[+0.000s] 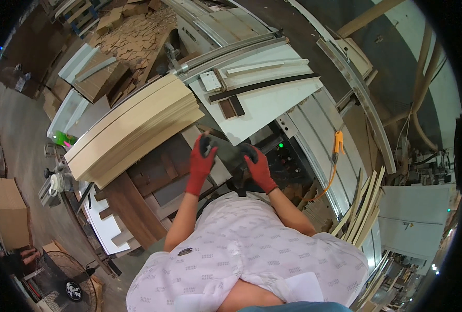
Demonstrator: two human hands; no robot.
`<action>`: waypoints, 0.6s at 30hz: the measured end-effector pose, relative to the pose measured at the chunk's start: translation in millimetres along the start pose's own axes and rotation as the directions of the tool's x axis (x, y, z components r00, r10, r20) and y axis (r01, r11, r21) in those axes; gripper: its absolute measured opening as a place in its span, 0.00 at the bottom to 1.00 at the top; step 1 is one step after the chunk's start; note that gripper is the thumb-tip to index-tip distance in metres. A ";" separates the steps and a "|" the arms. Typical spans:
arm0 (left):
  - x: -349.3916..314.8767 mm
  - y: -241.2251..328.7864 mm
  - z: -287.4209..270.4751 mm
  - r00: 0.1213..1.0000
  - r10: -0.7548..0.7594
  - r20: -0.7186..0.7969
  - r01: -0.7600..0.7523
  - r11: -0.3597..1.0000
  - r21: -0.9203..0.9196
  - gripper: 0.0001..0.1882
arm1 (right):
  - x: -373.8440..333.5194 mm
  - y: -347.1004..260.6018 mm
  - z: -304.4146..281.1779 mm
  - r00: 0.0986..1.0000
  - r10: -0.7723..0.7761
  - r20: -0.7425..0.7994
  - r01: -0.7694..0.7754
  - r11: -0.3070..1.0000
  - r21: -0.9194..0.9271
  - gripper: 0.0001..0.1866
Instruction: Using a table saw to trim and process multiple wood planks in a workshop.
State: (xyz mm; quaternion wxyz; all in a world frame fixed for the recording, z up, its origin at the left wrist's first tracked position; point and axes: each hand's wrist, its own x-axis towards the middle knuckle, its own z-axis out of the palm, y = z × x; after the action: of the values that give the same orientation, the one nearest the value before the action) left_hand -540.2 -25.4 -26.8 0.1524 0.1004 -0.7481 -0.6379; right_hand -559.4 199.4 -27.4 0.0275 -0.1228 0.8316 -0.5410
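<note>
My left hand (202,165), in a red work glove with a dark palm, is raised in front of my body with thumb and fingers apart. Nothing shows in its grasp. To the right of it, my right hand (260,170) wears a matching glove; its fingers are loosely bent and spread, and no held thing is visible. Beyond both hands lies a white panel (262,112) on the machine table, one corner pointing toward me. A thick stack of pale wood-toned boards (137,125) is at the left of my left hand.
On the white panel rest a dark strip (265,87) and small offcuts. An orange air blow gun (338,143) lies on the metal table at right, near thin wooden strips (363,208). Brown boards (137,210) lie at left; a black fan (67,283) stands lower left.
</note>
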 end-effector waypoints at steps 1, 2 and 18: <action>11.1 0.2 10.8 0.985 0.164 0.057 -0.172 0.964 0.204 0.30 | -2.6 2.2 -4.1 1.000 -0.021 -0.010 0.021 1.000 0.003 0.21; 23.7 5.3 23.0 0.984 0.168 0.063 -0.178 0.961 0.211 0.30 | -5.6 2.2 -9.8 1.000 -0.021 -0.017 0.021 1.000 0.011 0.21; 247.3 -33.6 144.3 0.934 0.210 0.290 -0.297 0.004 0.955 0.30 | -20.3 35.1 -160.7 0.999 -0.007 -0.045 -0.004 0.976 -0.218 0.27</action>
State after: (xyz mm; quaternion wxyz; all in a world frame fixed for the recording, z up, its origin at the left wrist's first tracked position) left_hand -823.9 17.2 -55.3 0.1295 0.0207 -0.9879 0.0834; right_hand -574.5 361.2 5.5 -0.0056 -0.1133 0.8863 -0.4490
